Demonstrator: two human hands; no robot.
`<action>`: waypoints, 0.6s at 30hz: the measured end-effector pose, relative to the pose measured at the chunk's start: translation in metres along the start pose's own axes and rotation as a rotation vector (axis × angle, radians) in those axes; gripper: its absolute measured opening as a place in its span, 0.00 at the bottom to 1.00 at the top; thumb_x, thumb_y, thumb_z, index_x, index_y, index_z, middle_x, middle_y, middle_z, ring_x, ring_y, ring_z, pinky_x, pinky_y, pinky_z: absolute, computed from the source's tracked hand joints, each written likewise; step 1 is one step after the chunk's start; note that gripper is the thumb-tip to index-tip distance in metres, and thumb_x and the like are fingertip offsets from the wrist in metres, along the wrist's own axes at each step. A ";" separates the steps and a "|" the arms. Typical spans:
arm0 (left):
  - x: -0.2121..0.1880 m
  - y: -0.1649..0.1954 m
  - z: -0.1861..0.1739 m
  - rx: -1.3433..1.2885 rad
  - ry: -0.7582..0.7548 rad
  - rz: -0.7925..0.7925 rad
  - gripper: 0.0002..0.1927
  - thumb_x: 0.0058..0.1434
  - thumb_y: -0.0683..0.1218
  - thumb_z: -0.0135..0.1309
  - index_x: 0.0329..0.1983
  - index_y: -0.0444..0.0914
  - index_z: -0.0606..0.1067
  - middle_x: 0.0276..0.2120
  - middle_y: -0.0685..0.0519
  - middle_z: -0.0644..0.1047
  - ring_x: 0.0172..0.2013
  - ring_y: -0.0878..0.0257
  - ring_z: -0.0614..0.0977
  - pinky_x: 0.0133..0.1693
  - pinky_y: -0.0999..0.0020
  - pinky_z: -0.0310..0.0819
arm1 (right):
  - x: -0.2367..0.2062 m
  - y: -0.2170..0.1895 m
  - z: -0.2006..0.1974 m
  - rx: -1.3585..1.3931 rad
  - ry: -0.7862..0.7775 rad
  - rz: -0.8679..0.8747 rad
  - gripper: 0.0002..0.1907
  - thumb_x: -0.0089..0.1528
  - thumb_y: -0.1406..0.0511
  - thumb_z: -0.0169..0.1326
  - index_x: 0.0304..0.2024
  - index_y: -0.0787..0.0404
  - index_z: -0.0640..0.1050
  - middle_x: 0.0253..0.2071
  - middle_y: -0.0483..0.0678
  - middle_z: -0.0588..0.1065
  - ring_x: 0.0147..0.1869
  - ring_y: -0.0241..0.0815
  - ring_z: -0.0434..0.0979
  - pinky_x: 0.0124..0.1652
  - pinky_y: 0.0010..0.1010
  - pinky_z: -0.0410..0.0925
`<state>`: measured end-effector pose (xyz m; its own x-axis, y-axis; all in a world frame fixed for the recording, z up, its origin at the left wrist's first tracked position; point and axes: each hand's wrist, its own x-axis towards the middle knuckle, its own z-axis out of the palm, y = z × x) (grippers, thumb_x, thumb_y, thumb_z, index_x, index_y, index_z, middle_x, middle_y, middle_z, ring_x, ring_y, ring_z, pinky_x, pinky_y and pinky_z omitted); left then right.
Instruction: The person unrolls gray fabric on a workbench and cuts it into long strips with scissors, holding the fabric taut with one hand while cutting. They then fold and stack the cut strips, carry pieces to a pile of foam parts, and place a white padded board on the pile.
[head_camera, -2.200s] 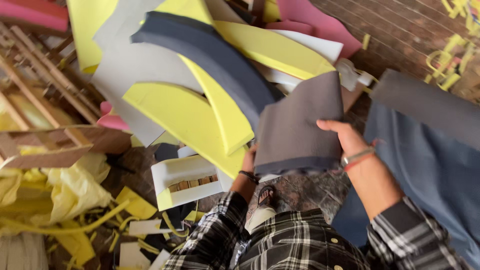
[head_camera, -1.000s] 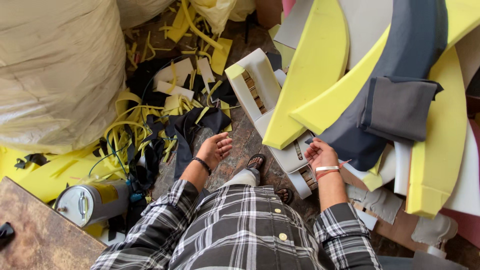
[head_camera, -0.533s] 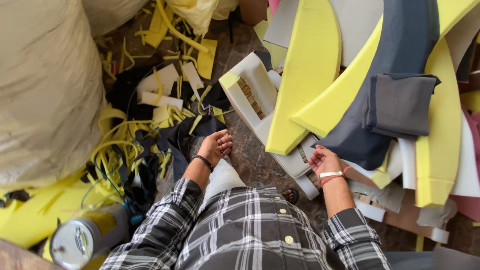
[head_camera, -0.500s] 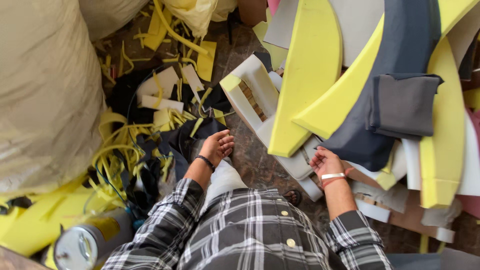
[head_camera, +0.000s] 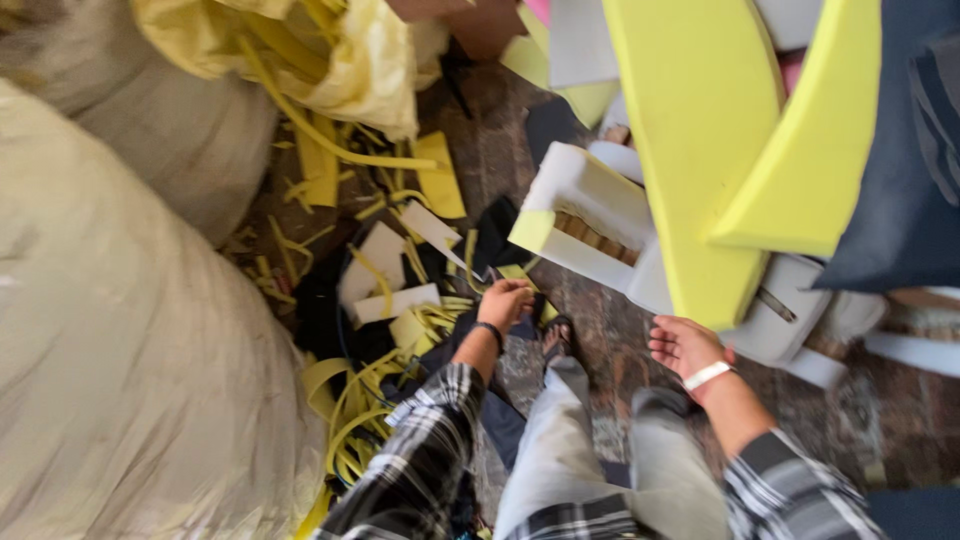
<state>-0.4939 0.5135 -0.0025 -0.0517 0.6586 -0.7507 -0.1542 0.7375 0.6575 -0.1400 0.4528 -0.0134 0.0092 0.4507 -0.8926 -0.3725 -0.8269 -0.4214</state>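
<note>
The left hand (head_camera: 505, 303) reaches down to the floor. It is over a heap of thin yellow foam strips (head_camera: 400, 330) and flat white foam bits (head_camera: 385, 290). Its fingers are curled, and I cannot tell if they hold anything. A dark band sits on that wrist.

The right hand (head_camera: 682, 345) is open, palm up, fingers spread a little. It holds nothing. A white band sits on its wrist. This hand is just beside the low end of a big yellow foam slab (head_camera: 700, 160).

That slab is long and flat. Its long side runs from the top of the picture down toward the right hand, tipped a little. A second yellow foam piece (head_camera: 810, 170) leans across it and points up to the right. A dark blue foam sheet (head_camera: 900, 170) lies at the right edge, and part of it is cut off.

Under the slab is a white foam block with a slot (head_camera: 580, 215). It runs slantwise from up left to down right. Something brown shows in the slot, but it is hard to make out.

A huge pale sack (head_camera: 110, 360) fills the left side, and most of it is cut off. A crinkly yellow plastic bag (head_camera: 330, 55) sits at the top.

The person wears a checked shirt and grey trousers (head_camera: 570, 460). A dark sandal (head_camera: 557, 338) shows on the brick floor (head_camera: 850, 420). The picture is a bit blurry.
</note>
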 end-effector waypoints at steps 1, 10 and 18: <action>0.008 -0.007 0.004 0.134 0.008 -0.007 0.23 0.58 0.47 0.61 0.55 0.33 0.75 0.31 0.52 0.80 0.25 0.65 0.79 0.25 0.70 0.69 | 0.010 0.013 0.000 -0.004 0.080 0.023 0.12 0.61 0.61 0.60 0.44 0.59 0.78 0.36 0.47 0.77 0.38 0.42 0.77 0.37 0.35 0.72; 0.106 0.002 0.021 0.656 0.157 0.310 0.43 0.46 0.60 0.72 0.58 0.30 0.72 0.46 0.43 0.84 0.46 0.56 0.86 0.48 0.62 0.80 | 0.093 0.093 -0.084 0.079 0.317 0.122 0.19 0.61 0.60 0.58 0.53 0.59 0.78 0.50 0.49 0.79 0.51 0.46 0.79 0.47 0.40 0.71; 0.172 0.001 0.030 0.614 -0.045 0.154 0.38 0.44 0.62 0.72 0.49 0.30 0.81 0.41 0.47 0.86 0.39 0.59 0.87 0.45 0.64 0.81 | 0.174 0.128 -0.129 0.193 0.340 0.064 0.27 0.61 0.59 0.59 0.61 0.63 0.73 0.61 0.54 0.74 0.63 0.49 0.75 0.57 0.43 0.70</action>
<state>-0.4737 0.6321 -0.1295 0.0157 0.7600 -0.6498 0.4468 0.5760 0.6845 -0.0661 0.3819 -0.2434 0.2752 0.2367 -0.9318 -0.5497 -0.7564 -0.3545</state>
